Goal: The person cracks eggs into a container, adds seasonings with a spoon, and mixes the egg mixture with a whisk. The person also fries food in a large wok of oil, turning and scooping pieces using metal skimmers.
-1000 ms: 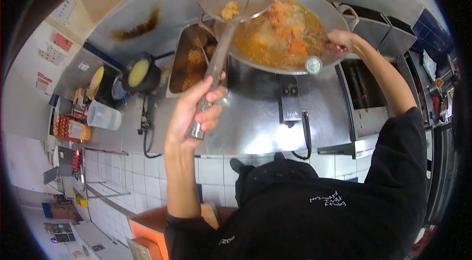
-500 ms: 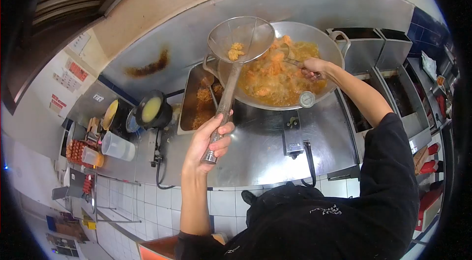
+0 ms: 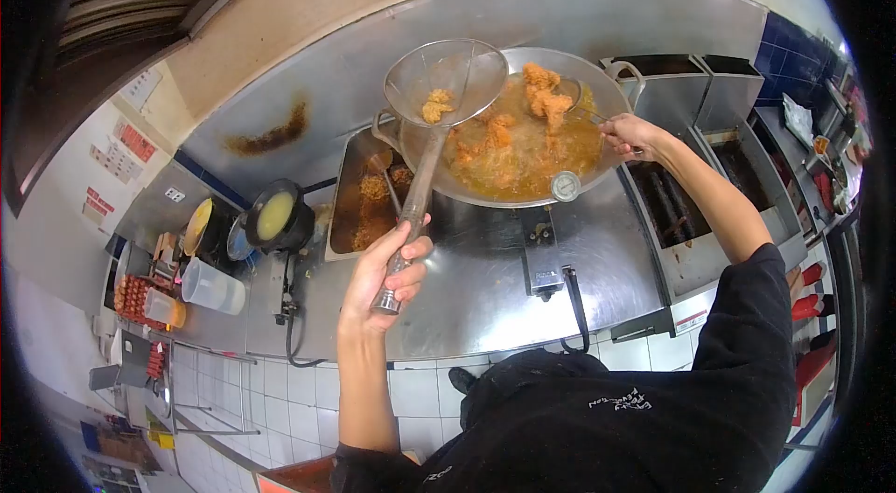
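My left hand [image 3: 381, 271] is closed round the metal handle of a wide mesh strainer [image 3: 471, 87]. The strainer is held up over the left side of a large two-handled wok [image 3: 499, 203], and a small fried clump [image 3: 437, 107] lies in its mesh. My right hand [image 3: 635, 137] grips the thin handle of a ladle [image 3: 581, 99] at the wok's right side. Its head is partly hidden behind golden fried pieces [image 3: 549, 99] that rise above the bubbling oil [image 3: 523, 157]. More fried pieces [image 3: 485, 137] float to the left.
A dial thermometer [image 3: 566, 186] sits at the wok's front rim. Left of the wok stands a metal tray [image 3: 343, 213] with brown crumbs, then a black pot [image 3: 297, 221] of yellow liquid. Deep fryers [image 3: 667, 204] stand to the right. Egg trays [image 3: 140, 299] and plastic tubs [image 3: 213, 286] are far left.
My right hand has moved right and slightly down with the ladle. The fried pieces beside it now stand higher out of the oil. The strainer stays raised, shifted slightly left in view.
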Demonstrator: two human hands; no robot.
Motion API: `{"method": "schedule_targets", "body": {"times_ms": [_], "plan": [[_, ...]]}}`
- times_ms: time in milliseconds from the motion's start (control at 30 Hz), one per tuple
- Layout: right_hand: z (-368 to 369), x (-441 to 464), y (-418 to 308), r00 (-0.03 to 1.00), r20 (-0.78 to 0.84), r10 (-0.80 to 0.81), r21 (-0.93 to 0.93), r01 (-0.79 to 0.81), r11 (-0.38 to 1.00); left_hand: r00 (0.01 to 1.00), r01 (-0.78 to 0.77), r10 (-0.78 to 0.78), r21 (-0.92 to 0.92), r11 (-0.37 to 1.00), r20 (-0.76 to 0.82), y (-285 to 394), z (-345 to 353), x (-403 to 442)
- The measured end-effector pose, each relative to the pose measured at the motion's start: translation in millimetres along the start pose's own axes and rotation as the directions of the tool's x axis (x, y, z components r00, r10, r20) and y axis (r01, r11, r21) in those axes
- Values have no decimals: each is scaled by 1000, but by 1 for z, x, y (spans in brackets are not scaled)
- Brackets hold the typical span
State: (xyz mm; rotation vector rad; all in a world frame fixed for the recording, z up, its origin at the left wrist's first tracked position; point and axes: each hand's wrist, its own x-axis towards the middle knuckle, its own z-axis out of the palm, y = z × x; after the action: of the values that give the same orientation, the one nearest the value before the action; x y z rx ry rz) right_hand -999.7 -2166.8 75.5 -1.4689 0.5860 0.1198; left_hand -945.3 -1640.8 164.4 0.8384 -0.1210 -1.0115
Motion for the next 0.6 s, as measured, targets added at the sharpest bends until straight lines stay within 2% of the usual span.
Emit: {"method": "schedule_targets", "body": {"times_ms": [33,67,133,167,233,267,333,367,433,467,533,600], "plan": [[-3,-4,0,999,-54,1,-93,-6,996,1000,3,-2,-44,999,17,-1,-3,-1],[-4,-7,-3,998,-59,0,-93,-5,996,999,5,-2,-87,996,36,-1,-5,-2],[-3,-14,-9,971,-218,-96,-468,-18,883,999,6,-2,-96,995,44,-2,-7,-4],[-7,-8,-10,971,-223,-92,-466,-23,884,999,7,-2,-106,994,48,-2,-8,-4],[-14,4,-10,960,-217,-176,-840,-91,535,1000,7,-5,-65,998,26,-4,-7,-5],[-2,-3,-16,960,-219,-176,-839,-93,536,1000,-2,2,-22,1000,4,-4,-6,-6],[34,-22,-36,962,-152,-226,-987,-137,81,1000,0,0,-34,999,13,-4,-7,-6],[31,-11,-26,962,-152,-226,-987,-136,83,1000,3,-3,-47,999,18,-5,-8,-7],[31,13,0,876,-10,-481,-996,-53,-76,1000,9,-7,-71,997,27,-6,-10,-8],[30,14,8,879,-10,-477,-996,-51,-73,999,15,-11,-96,995,36,-6,-11,-8],[48,-16,5,852,61,-520,-979,-51,-198,999,19,-13,-143,989,46,-4,-11,-10],[59,-43,3,854,57,-517,-971,-74,-229,999,26,-17,-200,979,51,-4,-13,-11]]}}
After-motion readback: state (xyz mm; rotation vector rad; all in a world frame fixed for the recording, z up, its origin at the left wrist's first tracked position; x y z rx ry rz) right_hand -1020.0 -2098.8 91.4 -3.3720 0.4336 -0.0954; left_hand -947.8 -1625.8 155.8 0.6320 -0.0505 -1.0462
